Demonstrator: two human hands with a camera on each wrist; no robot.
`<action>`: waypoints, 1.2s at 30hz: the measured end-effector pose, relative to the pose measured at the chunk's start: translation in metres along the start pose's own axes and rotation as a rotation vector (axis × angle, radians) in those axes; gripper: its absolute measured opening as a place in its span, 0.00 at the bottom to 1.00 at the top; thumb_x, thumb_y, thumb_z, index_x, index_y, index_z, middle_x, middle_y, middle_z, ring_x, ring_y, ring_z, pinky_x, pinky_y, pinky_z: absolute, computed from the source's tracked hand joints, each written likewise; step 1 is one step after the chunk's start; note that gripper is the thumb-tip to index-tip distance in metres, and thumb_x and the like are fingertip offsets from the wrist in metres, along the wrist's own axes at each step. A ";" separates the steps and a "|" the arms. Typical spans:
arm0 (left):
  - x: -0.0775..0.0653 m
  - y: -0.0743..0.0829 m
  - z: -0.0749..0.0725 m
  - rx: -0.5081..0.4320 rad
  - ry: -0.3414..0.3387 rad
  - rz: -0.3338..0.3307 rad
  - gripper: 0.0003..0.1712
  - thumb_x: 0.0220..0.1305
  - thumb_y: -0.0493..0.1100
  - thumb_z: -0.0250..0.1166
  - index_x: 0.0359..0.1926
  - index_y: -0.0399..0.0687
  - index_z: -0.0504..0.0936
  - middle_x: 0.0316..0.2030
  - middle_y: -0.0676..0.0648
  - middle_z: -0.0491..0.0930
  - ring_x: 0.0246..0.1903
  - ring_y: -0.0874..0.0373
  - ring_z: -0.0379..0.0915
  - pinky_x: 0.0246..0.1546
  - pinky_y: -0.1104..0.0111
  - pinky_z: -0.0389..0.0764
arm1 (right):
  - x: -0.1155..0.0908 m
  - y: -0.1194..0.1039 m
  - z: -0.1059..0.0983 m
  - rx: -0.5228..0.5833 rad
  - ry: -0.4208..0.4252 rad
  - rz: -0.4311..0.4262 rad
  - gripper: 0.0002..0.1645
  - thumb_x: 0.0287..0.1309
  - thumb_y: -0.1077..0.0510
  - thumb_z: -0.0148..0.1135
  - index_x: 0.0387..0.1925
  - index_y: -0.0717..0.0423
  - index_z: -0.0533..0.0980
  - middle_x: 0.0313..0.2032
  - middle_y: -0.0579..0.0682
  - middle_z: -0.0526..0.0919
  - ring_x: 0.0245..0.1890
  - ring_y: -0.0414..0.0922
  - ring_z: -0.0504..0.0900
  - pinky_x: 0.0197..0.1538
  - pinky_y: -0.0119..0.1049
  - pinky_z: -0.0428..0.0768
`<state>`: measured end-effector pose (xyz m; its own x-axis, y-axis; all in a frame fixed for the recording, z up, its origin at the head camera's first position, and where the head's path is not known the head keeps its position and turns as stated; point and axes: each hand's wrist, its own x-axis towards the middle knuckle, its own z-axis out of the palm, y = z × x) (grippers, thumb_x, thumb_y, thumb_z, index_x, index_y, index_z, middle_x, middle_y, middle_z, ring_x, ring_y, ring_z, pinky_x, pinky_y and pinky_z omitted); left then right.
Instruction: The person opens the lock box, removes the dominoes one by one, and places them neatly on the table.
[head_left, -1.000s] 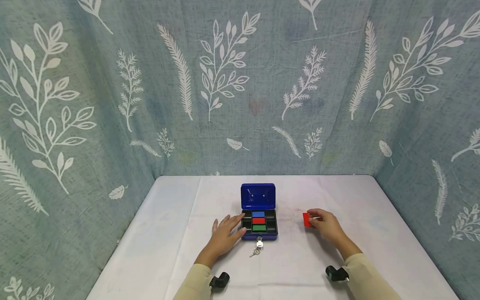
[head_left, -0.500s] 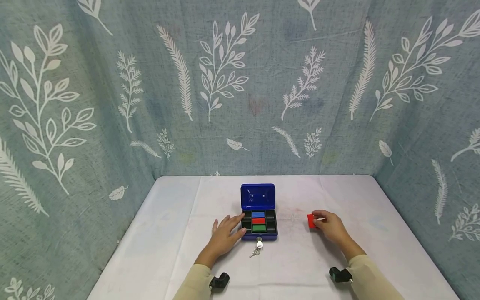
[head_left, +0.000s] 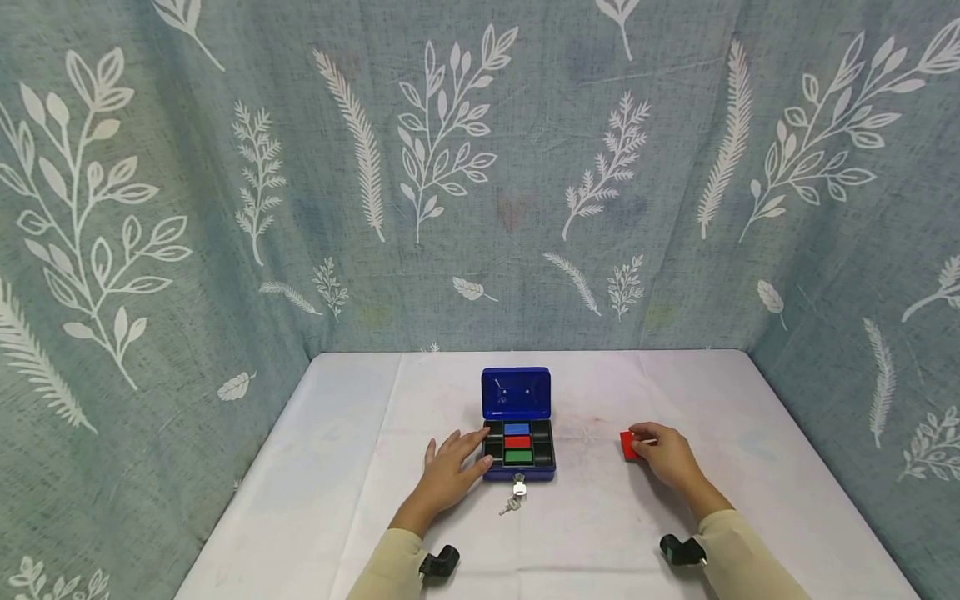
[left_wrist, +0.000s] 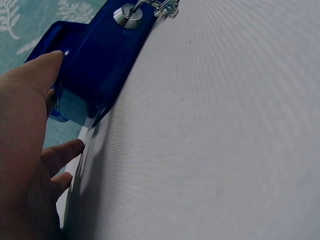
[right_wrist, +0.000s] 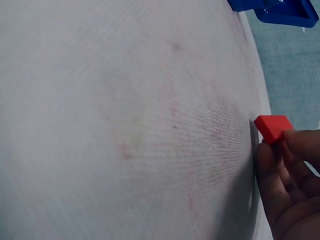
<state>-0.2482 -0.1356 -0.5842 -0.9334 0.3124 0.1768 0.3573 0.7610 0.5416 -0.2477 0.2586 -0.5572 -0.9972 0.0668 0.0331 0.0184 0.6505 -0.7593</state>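
Observation:
A small blue cash box [head_left: 516, 392] stands on the table with its lid raised. Its black tray [head_left: 542, 454] has compartments; the middle column carries a blue block [head_left: 517, 429], a red block [head_left: 517, 442] and a green block [head_left: 518, 456]. My left hand [head_left: 447, 475] rests against the box's left side, fingers spread, thumb [left_wrist: 47, 67] touching the front-left edge. To the right of the box, my right hand [head_left: 667, 457] pinches a loose flat red block [right_wrist: 273, 127] between thumb and fingers. Part of that block is hidden behind the fingers.
A key [head_left: 520, 488] sits in the front lock, with more keys [head_left: 512, 503] hanging from its ring onto the table. White cloth covers the table [head_left: 570, 533]. Leaf-patterned curtains [head_left: 517, 317] enclose the back and both sides.
My right hand has shifted a little to the right and toward me, carrying the pinched red block. The left hand and the cash box have stayed put.

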 end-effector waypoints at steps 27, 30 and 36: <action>0.000 -0.002 0.002 0.004 0.013 0.011 0.35 0.67 0.72 0.48 0.71 0.69 0.65 0.66 0.54 0.69 0.69 0.42 0.53 0.65 0.37 0.34 | 0.005 -0.002 -0.005 -0.042 0.003 0.090 0.18 0.54 0.66 0.60 0.48 0.66 0.80 0.34 0.51 0.83 0.36 0.48 0.79 0.38 0.41 0.78; 0.000 -0.003 0.003 0.006 0.011 0.011 0.35 0.67 0.72 0.48 0.71 0.70 0.64 0.66 0.54 0.69 0.70 0.42 0.53 0.65 0.37 0.34 | 0.005 -0.002 -0.005 -0.053 0.005 0.096 0.18 0.54 0.65 0.61 0.48 0.66 0.80 0.35 0.52 0.84 0.36 0.48 0.80 0.40 0.43 0.78; 0.000 -0.003 0.003 0.004 0.010 0.004 0.35 0.67 0.72 0.48 0.71 0.70 0.64 0.66 0.55 0.69 0.70 0.42 0.52 0.65 0.37 0.34 | 0.005 -0.002 -0.003 -0.084 0.019 0.102 0.18 0.53 0.65 0.61 0.47 0.66 0.80 0.35 0.53 0.84 0.37 0.50 0.79 0.41 0.46 0.77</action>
<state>-0.2493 -0.1362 -0.5878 -0.9321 0.3102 0.1871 0.3615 0.7619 0.5375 -0.2521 0.2601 -0.5531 -0.9883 0.1501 -0.0284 0.1266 0.7004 -0.7025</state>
